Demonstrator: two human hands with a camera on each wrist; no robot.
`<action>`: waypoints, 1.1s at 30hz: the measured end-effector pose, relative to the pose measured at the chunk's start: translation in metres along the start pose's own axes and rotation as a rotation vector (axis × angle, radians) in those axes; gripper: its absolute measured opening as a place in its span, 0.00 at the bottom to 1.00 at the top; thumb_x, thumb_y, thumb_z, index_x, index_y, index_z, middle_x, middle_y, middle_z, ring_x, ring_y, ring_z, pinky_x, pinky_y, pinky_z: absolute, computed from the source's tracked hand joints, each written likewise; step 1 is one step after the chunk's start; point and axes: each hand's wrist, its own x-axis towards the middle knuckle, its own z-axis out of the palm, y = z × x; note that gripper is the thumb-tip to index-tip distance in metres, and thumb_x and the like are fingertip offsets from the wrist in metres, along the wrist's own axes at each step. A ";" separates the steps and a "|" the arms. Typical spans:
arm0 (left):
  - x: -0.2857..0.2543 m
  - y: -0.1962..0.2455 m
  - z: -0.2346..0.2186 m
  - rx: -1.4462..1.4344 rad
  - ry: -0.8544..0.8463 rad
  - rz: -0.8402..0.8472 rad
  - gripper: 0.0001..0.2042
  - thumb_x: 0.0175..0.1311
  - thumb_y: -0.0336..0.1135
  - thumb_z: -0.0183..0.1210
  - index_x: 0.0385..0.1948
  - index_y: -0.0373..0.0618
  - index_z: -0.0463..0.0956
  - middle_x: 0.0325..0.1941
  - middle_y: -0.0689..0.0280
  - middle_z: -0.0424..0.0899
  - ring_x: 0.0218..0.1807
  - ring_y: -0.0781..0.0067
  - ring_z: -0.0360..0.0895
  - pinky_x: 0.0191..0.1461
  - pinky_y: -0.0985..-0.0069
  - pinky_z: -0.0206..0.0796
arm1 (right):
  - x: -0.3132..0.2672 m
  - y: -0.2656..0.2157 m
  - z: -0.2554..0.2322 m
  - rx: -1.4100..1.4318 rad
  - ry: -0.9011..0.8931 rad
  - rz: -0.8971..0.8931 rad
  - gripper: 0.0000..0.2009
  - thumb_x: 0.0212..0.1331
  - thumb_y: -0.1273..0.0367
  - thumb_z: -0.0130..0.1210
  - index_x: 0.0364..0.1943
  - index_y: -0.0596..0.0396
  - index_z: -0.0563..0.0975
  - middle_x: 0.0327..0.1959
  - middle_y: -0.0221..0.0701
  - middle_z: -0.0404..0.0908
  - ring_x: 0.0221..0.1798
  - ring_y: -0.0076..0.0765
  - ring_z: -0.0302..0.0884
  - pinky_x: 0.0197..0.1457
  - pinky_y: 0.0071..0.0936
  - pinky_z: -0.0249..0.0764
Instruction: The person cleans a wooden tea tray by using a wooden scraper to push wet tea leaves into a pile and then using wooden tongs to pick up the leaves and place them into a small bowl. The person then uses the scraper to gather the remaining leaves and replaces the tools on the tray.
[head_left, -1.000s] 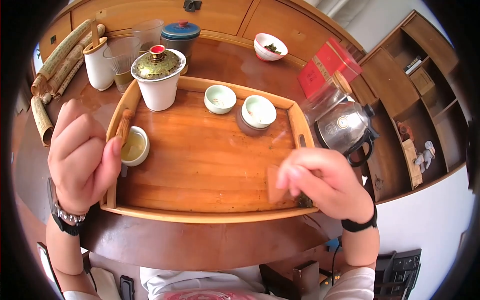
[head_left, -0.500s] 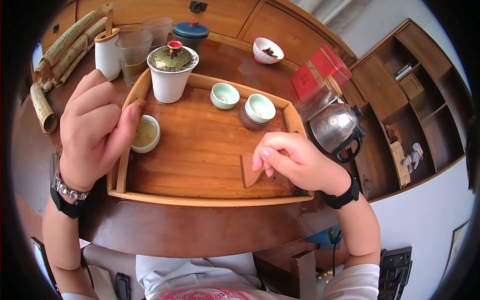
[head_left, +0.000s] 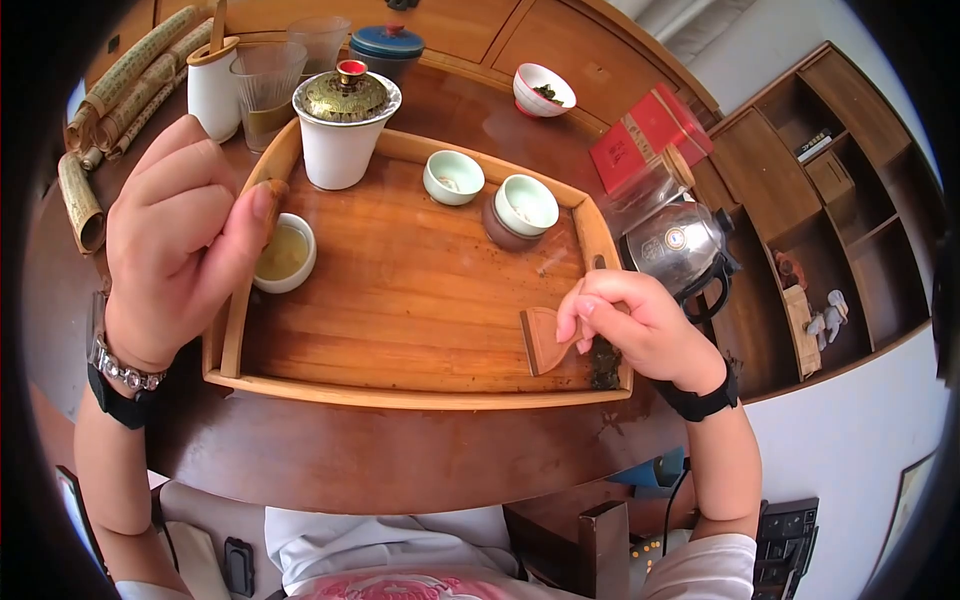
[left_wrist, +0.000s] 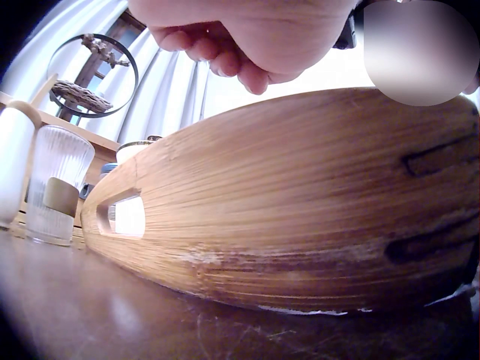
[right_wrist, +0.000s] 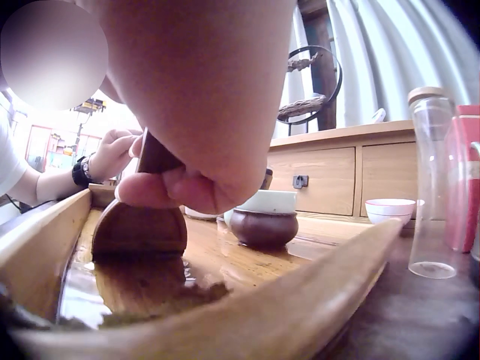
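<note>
My right hand [head_left: 640, 325] grips the handle of a brown wooden scraper [head_left: 545, 342], with its broad flat end low over the right part of the wooden tea tray [head_left: 420, 399]. In the right wrist view the half-round scraper [right_wrist: 140, 229] hangs below the curled fingers, above a wet patch. Dark wet tea leaves [head_left: 606, 362] lie in the tray's near right corner. My left hand [head_left: 180, 235] is raised at the tray's left side, fingers curled, with nothing seen in it. Beyond its thumb show a short brown stick-like piece [head_left: 276, 200] and a cup of yellowish tea [head_left: 283, 255].
A lidded white cup [head_left: 342, 140] stands at the tray's back left. Two pale green cups, one [head_left: 453, 178] beside the other [head_left: 526, 205], sit toward its back. Right of the tray are a metal kettle [head_left: 675, 245], a glass jar [head_left: 645, 195] and a red box [head_left: 650, 135].
My right hand first swept left with the scraper, then came back right toward the tea leaves. The left hand has risen somewhat and stays curled. The head view has shifted.
</note>
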 end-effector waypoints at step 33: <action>-0.002 0.002 0.001 0.018 -0.038 -0.028 0.14 0.55 0.17 0.56 0.13 0.37 0.61 0.19 0.63 0.60 0.24 0.65 0.56 0.28 0.70 0.48 | -0.049 0.018 -0.024 -0.074 0.201 0.136 0.13 0.68 0.71 0.45 0.25 0.59 0.74 0.27 0.26 0.79 0.28 0.17 0.69 0.34 0.18 0.68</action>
